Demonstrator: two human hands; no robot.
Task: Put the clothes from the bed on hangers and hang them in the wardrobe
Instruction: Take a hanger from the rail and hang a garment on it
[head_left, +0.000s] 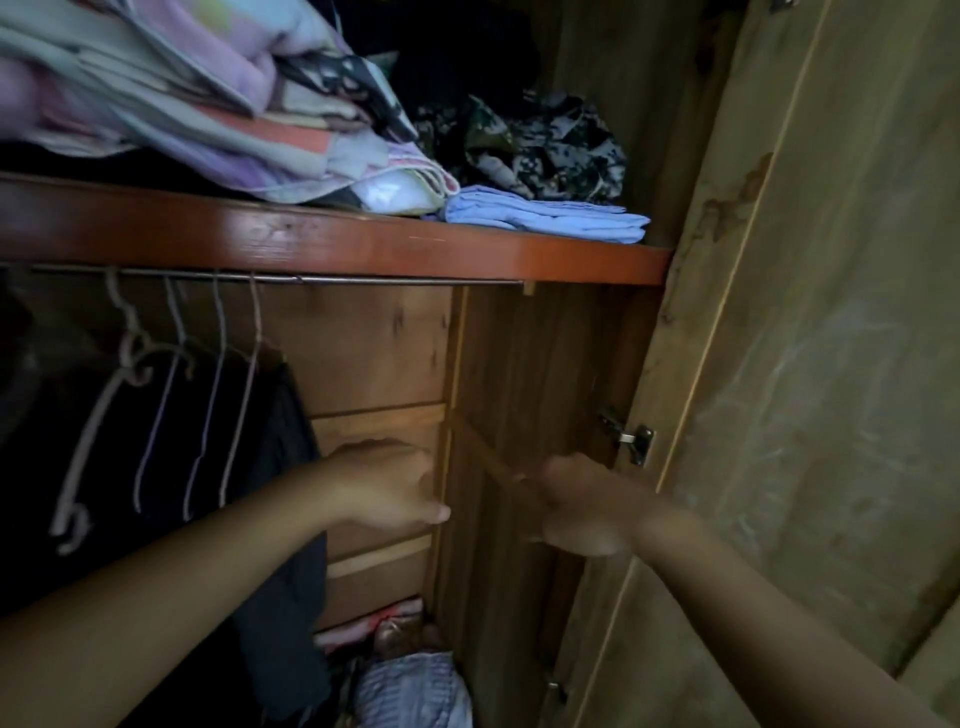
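Note:
I look into the open wardrobe. A metal rail (363, 279) runs under the red-brown shelf (363, 244). Several thin hangers (208, 395) hang at its left end, carrying dark clothes (156, 467). My left hand (387, 486) reaches in just right of the dark clothes, in front of the wooden back wall, its fingers turned away from me. My right hand (576, 512) is held up near the right side wall, fingers curled, beside a slanting wooden strip (483, 449). The view is dim and blurred, and I see nothing clearly in either hand.
Folded pastel bedding (208, 104), a camouflage garment (545, 145) and a folded light-blue cloth (545, 213) lie on the shelf. The open door (805, 364) stands at the right with a hinge (631, 439). Pink and pale cloth bundles (405, 675) sit at the bottom.

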